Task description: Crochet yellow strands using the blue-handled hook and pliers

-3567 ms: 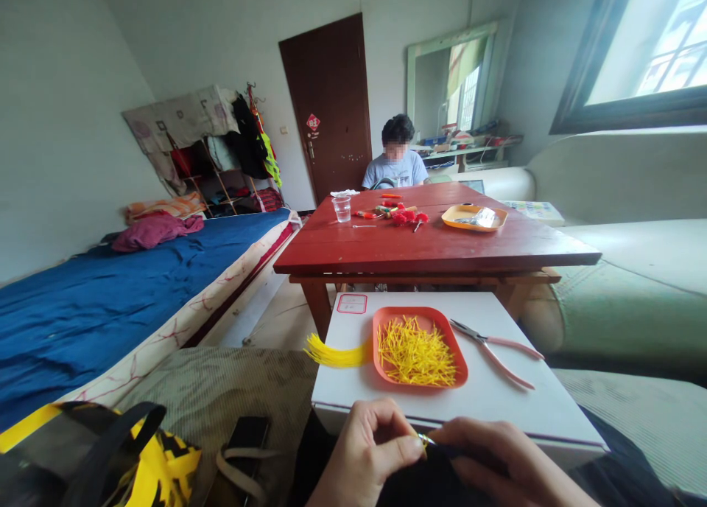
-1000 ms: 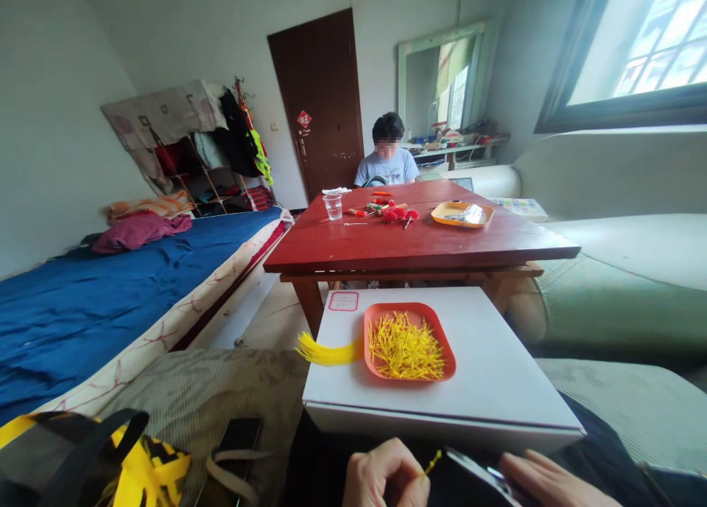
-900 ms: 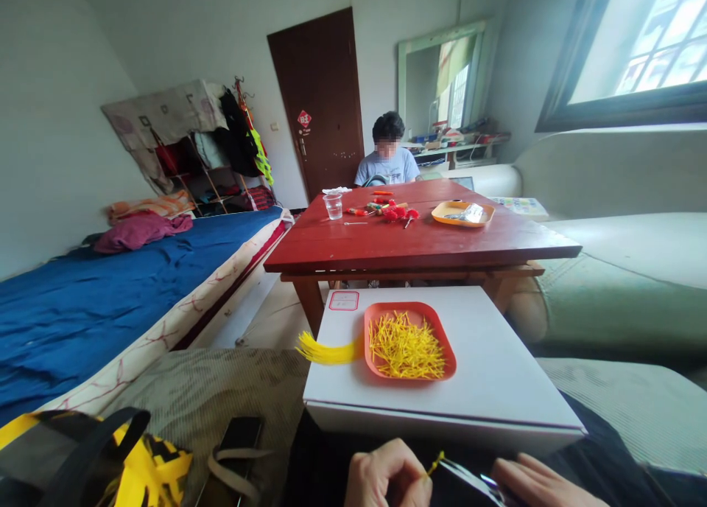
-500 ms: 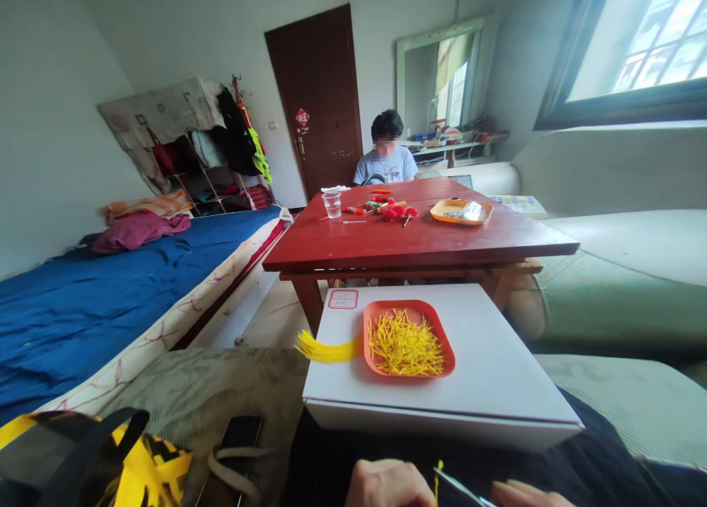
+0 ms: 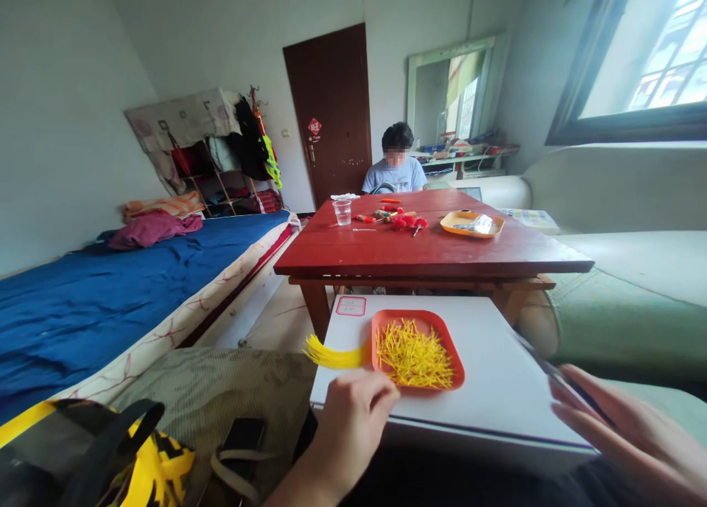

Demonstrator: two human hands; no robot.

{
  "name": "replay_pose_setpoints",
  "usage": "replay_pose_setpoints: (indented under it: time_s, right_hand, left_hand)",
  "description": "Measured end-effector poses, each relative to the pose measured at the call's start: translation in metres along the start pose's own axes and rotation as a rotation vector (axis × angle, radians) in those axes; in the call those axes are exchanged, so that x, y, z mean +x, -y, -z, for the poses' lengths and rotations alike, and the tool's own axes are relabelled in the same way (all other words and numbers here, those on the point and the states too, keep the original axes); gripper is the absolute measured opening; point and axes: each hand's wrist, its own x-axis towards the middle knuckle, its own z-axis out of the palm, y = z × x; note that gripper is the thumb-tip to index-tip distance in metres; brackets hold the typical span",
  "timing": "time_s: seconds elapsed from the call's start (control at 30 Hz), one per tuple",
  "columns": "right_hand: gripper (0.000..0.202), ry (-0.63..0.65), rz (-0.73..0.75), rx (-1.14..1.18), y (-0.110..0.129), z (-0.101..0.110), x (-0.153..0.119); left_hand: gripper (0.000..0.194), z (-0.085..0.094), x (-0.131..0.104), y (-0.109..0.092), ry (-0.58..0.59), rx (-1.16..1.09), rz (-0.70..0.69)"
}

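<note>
My left hand (image 5: 359, 413) is closed in a pinch just before the front left corner of an orange-red square tray (image 5: 457, 367). Whatever its fingertips hold, if anything, is too small to make out. A loose heap of short yellow strands (image 5: 414, 354) fills the tray. Left of it, a bundle of longer yellow strands (image 5: 334, 355) lies with its fanned end past the edge of the white box (image 5: 486, 374). Over the box's right side, my right hand (image 5: 605, 411) is closed around a slim pointed metal tool (image 5: 557, 378), blurred and aimed up and left.
Beyond the box stands a red table (image 5: 342, 253) with a plastic cup (image 5: 342, 212), red tasselled items (image 5: 406, 221) and a yellow tray (image 5: 446, 227). A person (image 5: 395, 169) sits behind it. A bag (image 5: 82, 448) and a phone (image 5: 246, 435) lie at left.
Both hands have risen from the lap. The left moved up to the tray's front; the right swung right with the metal tool. A yellow strand seen at the tool's tip no longer shows.
</note>
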Motion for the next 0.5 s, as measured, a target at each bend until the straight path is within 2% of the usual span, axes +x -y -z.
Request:
replay_pose_setpoints:
  time_s: [0.07,0.17,0.27,0.37,0.5]
  right_hand:
    - [0.048,0.156,0.072,-0.289,0.015,0.011,0.025]
    - [0.04,0.143,0.095,-0.386,0.037,0.009,0.044]
    - [0.035,0.126,0.095,-0.395,0.046,-0.004,0.047]
    - [0.033,0.134,0.105,-0.378,0.045,-0.014,0.047]
    - [0.044,0.097,0.085,-0.326,0.04,-0.013,0.044]
  left_hand:
    - [0.013,-0.008,0.022,-0.004,-0.04,0.029,0.034]
    - [0.007,-0.03,0.044,-0.01,-0.072,0.079,0.095]
    - [0.004,-0.044,0.05,-0.015,-0.077,0.099,0.101]
    - [0.002,-0.033,0.046,-0.012,-0.072,0.09,0.058]
    - [0.012,0.006,0.04,0.015,-0.092,0.144,0.111]
